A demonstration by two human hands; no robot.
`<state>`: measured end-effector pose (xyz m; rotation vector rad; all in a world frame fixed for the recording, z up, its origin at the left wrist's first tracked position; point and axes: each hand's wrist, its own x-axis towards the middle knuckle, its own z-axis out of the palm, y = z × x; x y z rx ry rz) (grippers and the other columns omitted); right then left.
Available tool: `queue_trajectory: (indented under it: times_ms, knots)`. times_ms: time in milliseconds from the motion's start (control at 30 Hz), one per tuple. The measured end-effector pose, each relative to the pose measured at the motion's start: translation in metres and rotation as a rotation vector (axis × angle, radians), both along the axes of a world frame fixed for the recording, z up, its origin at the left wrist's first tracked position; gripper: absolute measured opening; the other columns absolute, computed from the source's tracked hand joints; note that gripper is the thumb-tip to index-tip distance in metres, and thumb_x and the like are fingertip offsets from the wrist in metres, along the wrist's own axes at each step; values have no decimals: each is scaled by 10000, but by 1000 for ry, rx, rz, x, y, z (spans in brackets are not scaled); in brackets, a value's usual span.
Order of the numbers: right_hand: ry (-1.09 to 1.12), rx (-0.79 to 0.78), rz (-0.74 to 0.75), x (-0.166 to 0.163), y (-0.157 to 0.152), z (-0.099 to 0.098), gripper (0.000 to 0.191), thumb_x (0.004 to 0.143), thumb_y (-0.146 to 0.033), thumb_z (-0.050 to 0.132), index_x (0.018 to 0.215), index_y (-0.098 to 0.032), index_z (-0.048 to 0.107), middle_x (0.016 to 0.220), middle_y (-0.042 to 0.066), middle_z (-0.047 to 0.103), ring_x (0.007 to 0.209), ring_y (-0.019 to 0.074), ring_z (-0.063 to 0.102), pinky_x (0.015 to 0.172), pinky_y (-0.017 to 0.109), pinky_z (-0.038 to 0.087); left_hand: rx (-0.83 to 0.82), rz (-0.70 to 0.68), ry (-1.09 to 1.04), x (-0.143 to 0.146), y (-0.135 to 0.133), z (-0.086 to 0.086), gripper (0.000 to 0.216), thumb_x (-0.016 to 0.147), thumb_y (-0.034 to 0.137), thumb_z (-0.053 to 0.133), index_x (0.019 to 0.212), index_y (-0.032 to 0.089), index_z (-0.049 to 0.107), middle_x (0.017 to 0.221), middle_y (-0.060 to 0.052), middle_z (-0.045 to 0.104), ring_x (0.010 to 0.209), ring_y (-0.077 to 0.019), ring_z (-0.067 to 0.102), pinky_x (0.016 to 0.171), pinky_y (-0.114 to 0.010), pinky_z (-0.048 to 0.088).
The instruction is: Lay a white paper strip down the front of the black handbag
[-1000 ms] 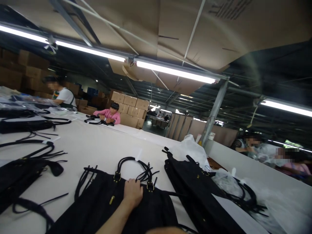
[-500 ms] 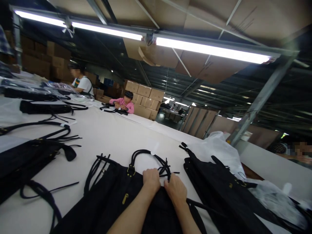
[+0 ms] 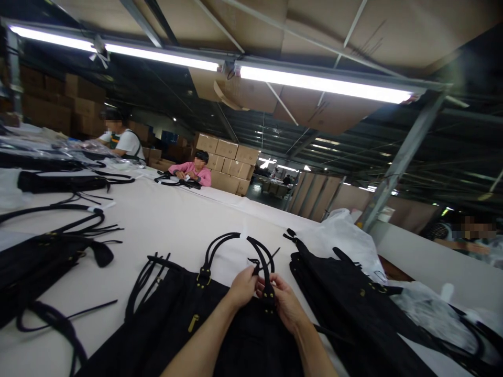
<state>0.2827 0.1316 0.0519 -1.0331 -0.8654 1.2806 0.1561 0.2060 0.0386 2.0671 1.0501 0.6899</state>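
A black handbag (image 3: 220,330) with gold fittings lies flat on the white table (image 3: 168,220) right in front of me. Its looped handles (image 3: 231,243) point away from me and carry a small white tag. My left hand (image 3: 241,287) pinches thin black strings (image 3: 257,262) near the right end of the handle. My right hand (image 3: 285,301) is closed on the handle's right strap just above its buckle. Both hands almost touch each other.
Another black bag (image 3: 346,293) lies to the right beside clear plastic bags (image 3: 341,235). More black bags (image 3: 43,256) and loose straps lie at the left. Two people (image 3: 190,170) work at the far end, a third sits at the right. Cardboard boxes (image 3: 228,165) are stacked behind.
My right hand came into view and joined the left at the bag's top edge. Both hands then closed on the handle strap and strings, and the strings now stand lifted.
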Motion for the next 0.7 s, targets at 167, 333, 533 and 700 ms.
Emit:
queue_trajectory:
  times_ms: [167,333,533,700]
  knots:
    - [-110,119,-278,-6,13,-7,481,556,-452,831,784,-248,460,618,-66,596,565,171,597,531,277,466,101,-121,113,-4,-13,6,267,936,295,484,1156,221,616,1094,-70,700,1009,-224,635,885,-357,469]
    - [-205,90,-651,19,22,-24,478,546,-582,679,795,-266,421,681,-33,577,674,220,633,658,388,547,130,158,313,-33,6,19,357,915,431,539,1092,134,627,1190,-131,625,1160,-279,540,999,-469,398]
    - [-683,12,-930,39,2,-12,374,696,-342,568,1025,-165,580,1227,212,537,1342,412,343,1137,571,256,79,473,466,-48,14,12,391,876,285,626,1221,122,546,1253,-132,558,1210,-289,482,995,-465,401]
    - [-1288,360,-727,1,-1,11,394,849,-246,368,1150,-127,592,1395,201,461,1340,316,392,1132,494,319,-30,535,420,-43,17,11,540,859,258,652,1336,124,436,1300,-158,516,1136,-283,544,940,-447,460]
